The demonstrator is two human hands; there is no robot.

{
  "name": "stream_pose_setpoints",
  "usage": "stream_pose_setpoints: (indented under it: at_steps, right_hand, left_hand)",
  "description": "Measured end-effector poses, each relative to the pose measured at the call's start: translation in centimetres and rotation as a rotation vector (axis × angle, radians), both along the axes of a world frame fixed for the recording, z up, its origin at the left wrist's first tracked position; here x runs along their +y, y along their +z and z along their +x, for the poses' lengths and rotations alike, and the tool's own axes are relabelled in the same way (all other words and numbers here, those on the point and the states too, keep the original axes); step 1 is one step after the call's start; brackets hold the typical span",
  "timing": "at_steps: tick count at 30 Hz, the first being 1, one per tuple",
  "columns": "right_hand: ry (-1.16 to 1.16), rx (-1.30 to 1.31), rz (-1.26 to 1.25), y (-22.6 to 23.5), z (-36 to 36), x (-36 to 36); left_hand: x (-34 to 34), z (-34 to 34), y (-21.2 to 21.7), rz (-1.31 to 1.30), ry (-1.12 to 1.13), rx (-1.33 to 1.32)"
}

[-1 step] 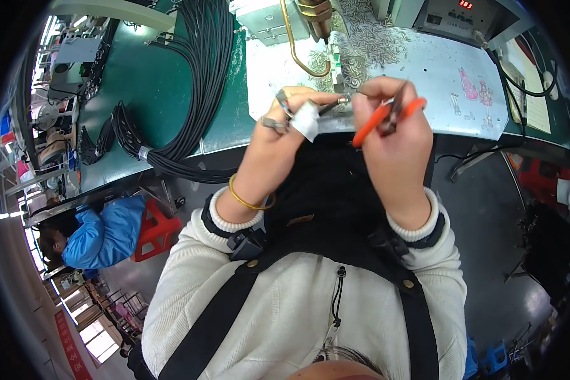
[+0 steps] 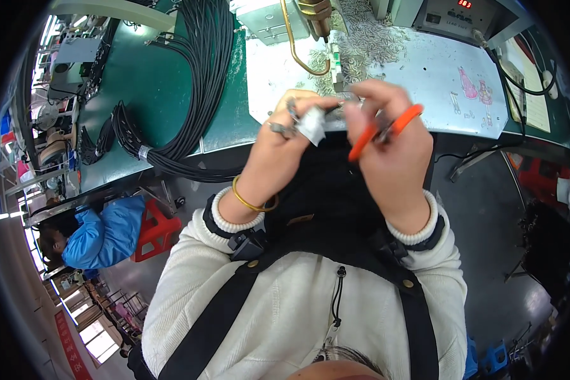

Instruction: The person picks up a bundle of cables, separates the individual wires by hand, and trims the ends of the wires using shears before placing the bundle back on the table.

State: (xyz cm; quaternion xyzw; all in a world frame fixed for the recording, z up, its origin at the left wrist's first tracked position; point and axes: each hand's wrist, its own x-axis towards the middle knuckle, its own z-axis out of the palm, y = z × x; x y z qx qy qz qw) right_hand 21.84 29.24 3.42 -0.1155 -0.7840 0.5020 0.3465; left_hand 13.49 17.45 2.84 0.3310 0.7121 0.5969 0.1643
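My left hand [image 2: 278, 136] is closed around the end of a black cable [image 2: 334, 109], its fingertips meeting those of my right hand over the near edge of the metal work plate. White wrapping [image 2: 311, 125] covers part of a left finger, and grey cable pieces or bands show by the knuckles. Orange-handled pliers [image 2: 406, 119] lie across the palm of my right hand [image 2: 396, 142], gripped there while thumb and forefinger pinch near the cable tip. Motion blur hides what sits between those fingertips. The pliers' jaws are mostly hidden by the hand.
Beyond my hands stands a machine with a brass fitting [image 2: 316, 9] and a bent copper tube [image 2: 294, 47]. Small metal pins [image 2: 377, 41] are heaped on the plate [image 2: 437, 76]. Coiled black cables [image 2: 199, 76] cover the green bench at left. A controller box [image 2: 453, 19] stands at right.
Both hands have shifted slightly. The left has turned a little to the right, and the pliers have tilted in the right hand. A metal tip seen at the fingertips is now blurred.
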Motion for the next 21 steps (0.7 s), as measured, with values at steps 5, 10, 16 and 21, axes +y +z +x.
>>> stream_pose_setpoints:
  at_steps: [5,10,16,21]
  right_hand:
    - [0.168,-0.033,0.154,0.4,1.0,0.0]
    - [0.103,-0.218,-0.209,-0.4,1.7,0.9]
    - [0.399,-0.467,-0.909,1.0,2.1,1.5]
    - [0.473,-0.352,-0.914,-0.8,2.1,0.8]
  left_hand:
    - [-1.2,1.1,-0.3,-0.051,-0.261,-0.180]
    - [-0.6,1.6,1.0,0.020,-0.077,-0.407]
    - [-1.0,1.4,0.7,0.022,-0.111,-0.105]
    - [-1.3,1.0,1.0,-0.048,-0.105,-0.219]
